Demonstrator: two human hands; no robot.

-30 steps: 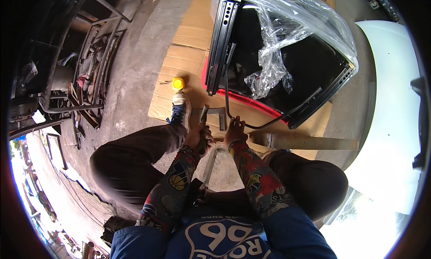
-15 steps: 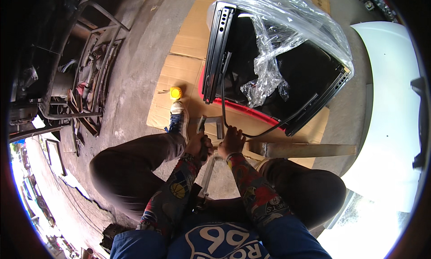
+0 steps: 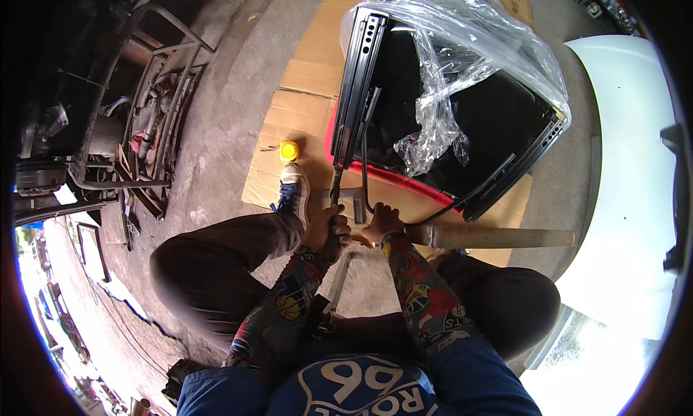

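Note:
My left hand (image 3: pixel 327 230) is closed round a slim dark hand tool (image 3: pixel 335 189) whose exact kind I cannot make out. Its tip points away from me and meets or overlaps the near end of the left black rail (image 3: pixel 354 102). That rail runs along what looks like a car seat (image 3: pixel 476 127), lying rails up, with a red edge and clear plastic wrap (image 3: pixel 440 102) over it. A bent black bar (image 3: pixel 367 174) comes from the seat down to my right hand (image 3: pixel 382 223), whose curled fingers close on its near bend.
Flat cardboard (image 3: pixel 285 127) lies under the seat. A small yellow block (image 3: pixel 289 151) sits by my left shoe (image 3: pixel 292 189). A long metal beam (image 3: pixel 505 238) lies to the right, near a large white panel (image 3: pixel 628 163). Metal frames and scrap (image 3: pixel 148 120) stand at left.
The dark tool in my left hand has swung upright and its tip has come to the left rail's end. My right hand has shifted slightly right. The view has moved a little.

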